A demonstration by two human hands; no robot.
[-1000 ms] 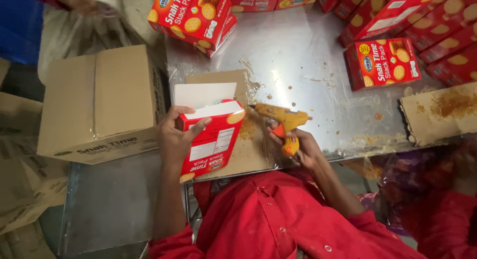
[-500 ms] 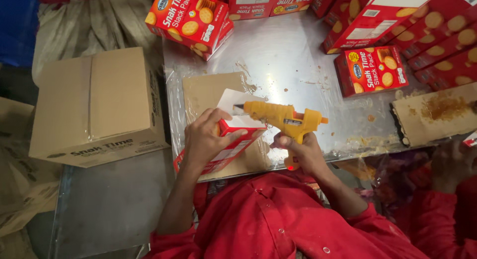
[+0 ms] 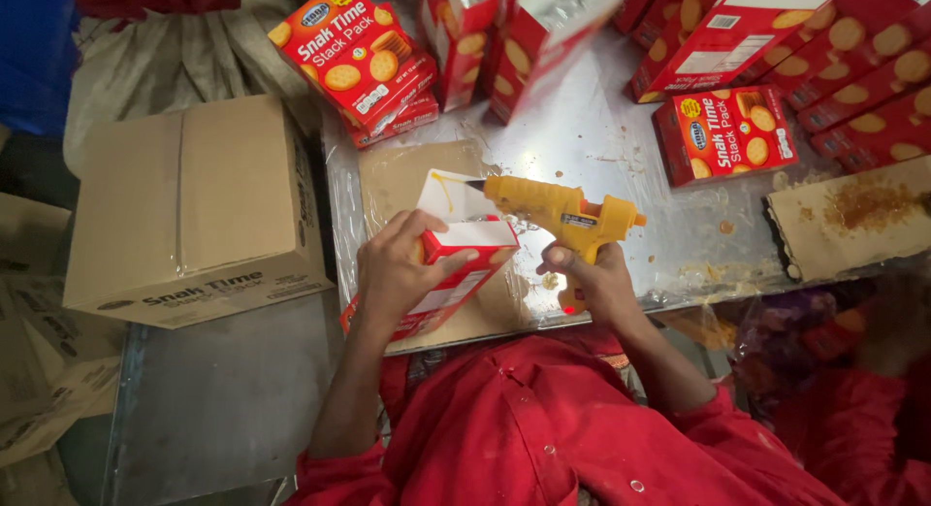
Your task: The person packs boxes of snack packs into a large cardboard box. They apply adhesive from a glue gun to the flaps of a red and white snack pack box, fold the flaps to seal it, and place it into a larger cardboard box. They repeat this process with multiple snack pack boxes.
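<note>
My left hand (image 3: 400,265) grips a red cracker box (image 3: 448,273) lying on a brown cardboard sheet (image 3: 400,176) on the metal table (image 3: 592,137). The box's white end flap (image 3: 454,195) stands open, with a thin line of yellow glue on it. My right hand (image 3: 593,279) holds a yellow glue gun (image 3: 561,211) by its handle, and the nozzle points left and touches the flap. Both arms wear red sleeves.
A closed brown carton (image 3: 194,210) stands to the left of the table. Several red cracker boxes (image 3: 354,55) are piled along the table's far side and right, one (image 3: 722,132) lying flat. A glue-stained cardboard piece (image 3: 853,220) lies at the right edge.
My right hand has lifted the glue gun from the table and brought its nozzle to the box's open flap. A line of glue has appeared on the flap. My left hand keeps the box.
</note>
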